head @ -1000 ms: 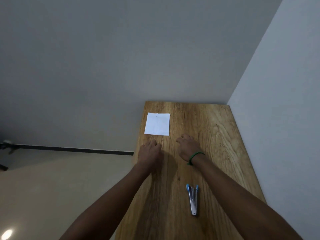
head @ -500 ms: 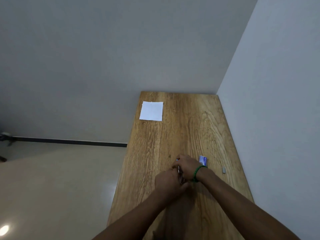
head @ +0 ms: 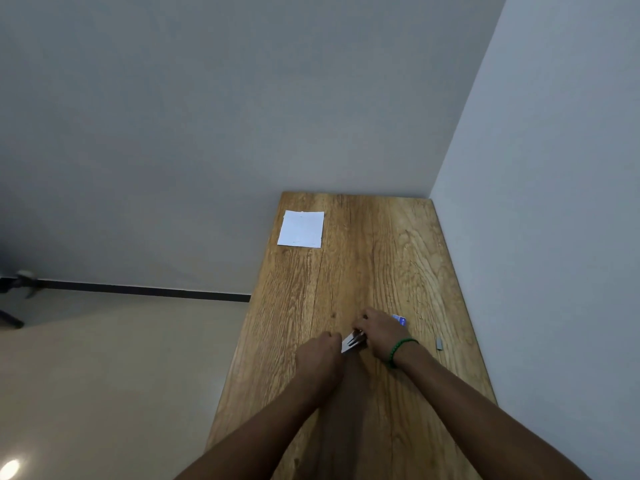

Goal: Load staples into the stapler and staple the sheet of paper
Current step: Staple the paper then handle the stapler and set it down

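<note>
A silver stapler (head: 352,341) is held between both hands over the middle of the wooden table (head: 381,265). My left hand (head: 320,358) grips its near end and my right hand (head: 381,332), with a green bead bracelet, grips its far end. Most of the stapler is hidden by the fingers. A white sheet of paper (head: 301,229) lies flat at the table's far left corner, well away from the hands. A small grey strip of staples (head: 439,343) lies to the right of my right wrist. A blue staple box (head: 399,319) shows just behind my right hand.
The table stands in a corner, with a wall along its right edge and another behind its far end. Its left edge drops to a beige floor (head: 114,375). A dark stand (head: 10,299) sits at the far left.
Both hands pulled back from near the paper to the stapler and picked it up. Since half a second ago they have drawn apart a little, exposing more of the stapler.
</note>
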